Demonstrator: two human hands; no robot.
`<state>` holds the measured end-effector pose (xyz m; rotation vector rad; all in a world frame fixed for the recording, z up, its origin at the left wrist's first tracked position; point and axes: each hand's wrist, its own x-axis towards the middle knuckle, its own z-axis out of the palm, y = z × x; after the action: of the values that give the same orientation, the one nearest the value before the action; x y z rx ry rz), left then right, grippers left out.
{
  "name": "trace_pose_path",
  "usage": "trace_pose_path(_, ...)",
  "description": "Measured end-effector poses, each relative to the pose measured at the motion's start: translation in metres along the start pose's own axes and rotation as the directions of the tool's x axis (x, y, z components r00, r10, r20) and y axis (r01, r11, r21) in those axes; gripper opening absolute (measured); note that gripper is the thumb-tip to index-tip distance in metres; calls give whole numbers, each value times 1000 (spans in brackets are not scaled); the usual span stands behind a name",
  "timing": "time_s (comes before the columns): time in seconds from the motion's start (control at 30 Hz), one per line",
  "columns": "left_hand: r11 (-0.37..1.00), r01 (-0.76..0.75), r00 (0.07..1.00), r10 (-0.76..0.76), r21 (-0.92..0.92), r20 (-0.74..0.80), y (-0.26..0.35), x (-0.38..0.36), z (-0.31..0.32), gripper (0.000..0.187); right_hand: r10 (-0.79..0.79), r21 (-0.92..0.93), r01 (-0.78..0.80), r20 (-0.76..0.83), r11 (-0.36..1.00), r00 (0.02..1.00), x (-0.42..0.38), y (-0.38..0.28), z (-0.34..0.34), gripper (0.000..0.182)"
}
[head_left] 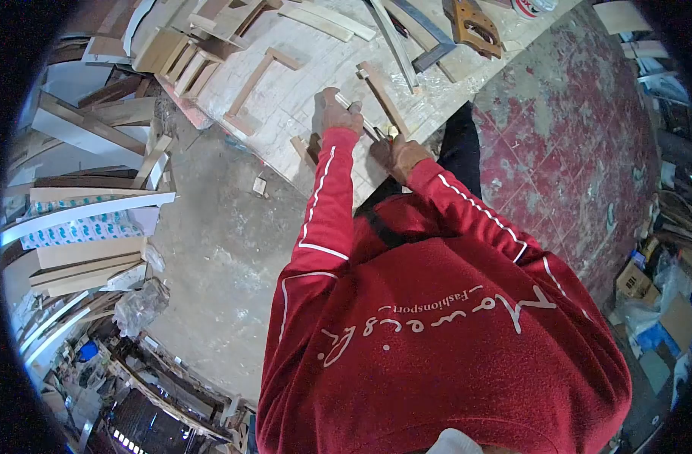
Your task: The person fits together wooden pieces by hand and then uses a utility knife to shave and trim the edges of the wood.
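Observation:
My left hand (341, 115) is closed around a thin pale strip (370, 127) held over the table, its fingers bent along the strip's far end. Close to my body, my right hand (406, 157) is closed at the strip's near end. A small yellowish-white piece (394, 132) shows at its fingertips; what exactly this hand grips I cannot tell. Just beyond both hands lies a narrow brown wooden bar (384, 98) with a short block at its far end. A short wooden piece (303, 151) lies beside my left wrist.
The pale worktable (316, 68) carries a U-shaped wooden frame (251, 87), a dark metal square (434, 54), a wooden-handled saw (478, 32) and several slats (327, 21). A white tub (531, 7) stands at the far edge. Stacked boards (88, 257) line the left; scrap (664, 303) lies right.

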<state>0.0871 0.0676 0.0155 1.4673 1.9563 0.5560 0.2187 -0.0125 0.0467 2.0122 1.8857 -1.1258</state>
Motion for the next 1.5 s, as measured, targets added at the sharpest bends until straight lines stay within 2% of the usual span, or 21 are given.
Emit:
trace_pose_path(0.07, 1000, 8, 1000, -8, 23, 1, -2, 4, 2, 45, -24, -29, 24, 3, 999, 1000, 6, 0, -6, 36)
trace_pose_path(0.13, 992, -94, 993, 99, 86, -68, -11, 7, 8, 45, -84, -16, 86, 86, 996, 993, 12, -3, -19, 35)
trace_pose_path(0.17, 992, -94, 993, 99, 82, -71, -13, 9, 11, 45, -84, -20, 86, 84, 996, 993, 14, 2, -10, 35)
trace_pose_path(0.23, 999, -31, 999, 32, 11, -32, -10, 6, 8, 44, -100, -81, 94, -75, 992, 992, 13, 10, 11, 30)
trace_pose_path(0.33, 1000, 6, 1000, -6, 24, -14, -3, 3, 3, 44, -60, -2, 60, -80, 998, 995, 3, 8, 0, 26)
trace_pose_path(0.47, 990, -61, 995, 70, 128, -66, -2, 4, 2, 47, -60, 43, 61, -38, 997, 997, 23, 18, 4, 30)
trace_pose_path(0.53, 999, -10, 1000, 11, 35, -28, -2, 3, 4, 47, -211, -137, 206, -24, 969, 977, 22, 23, 6, 35)
trace_pose_path(0.57, 999, -11, 1000, 12, 34, -29, -3, 4, 5, 47, -212, -138, 206, -26, 969, 977, 21, 25, 7, 35)
trace_pose_path(0.63, 1000, -20, 999, 21, 17, -36, -5, 4, 5, 49, -8, -39, 7, -23, 999, 1000, -2, 7, -13, 36)
trace_pose_path(0.67, 1000, -23, 999, 23, 15, -35, -4, 4, 4, 49, -6, -40, 5, -26, 999, 1000, -6, 7, -14, 36)
trace_pose_path(0.73, 990, -57, 997, 63, 129, -44, 0, 2, -1, 49, -86, -143, 90, 29, 986, 996, -12, 8, -14, 38)
trace_pose_path(0.87, 991, -66, 992, 77, 114, -98, -6, 4, 7, 43, -90, -183, 93, 23, 979, 996, -16, 14, -5, 37)
trace_pose_path(0.93, 991, -77, 991, 89, 110, -105, -6, 4, 6, 43, -49, -117, 37, -107, 992, 993, -17, 11, -2, 36)
trace_pose_path(1.07, 1000, 24, 999, -24, 14, -40, -4, 3, 5, 42, -89, -169, 71, -105, 983, 990, -1, 14, 6, 34)
trace_pose_path(1.17, 997, 51, 999, -52, -66, -14, -7, 6, 10, 42, -8, -141, 2, -40, 990, 999, -3, 8, -3, 31)
trace_pose_path(1.23, 992, -102, 986, 112, 80, -122, -7, 4, 7, 44, -9, -91, -1, -109, 996, 994, -9, 15, 6, 28)
trace_pose_path(1.27, 992, -98, 986, 107, 79, -125, -6, 3, 5, 44, -14, -94, 4, -106, 996, 994, -9, 17, 11, 28)
trace_pose_path(1.33, 993, -83, 991, 91, 82, -99, -3, 2, 2, 46, 25, 30, -22, -115, 999, 993, -10, 19, 14, 28)
trace_pose_path(1.47, 995, -97, 989, 101, 38, -106, -2, 0, 2, 48, -34, -46, 29, -106, 999, 994, -9, 14, 1, 27)
trace_pose_path(1.5, 998, -59, 996, 60, 15, -69, 0, -1, -1, 47, -53, -71, 49, -62, 996, 997, -7, 12, -4, 27)
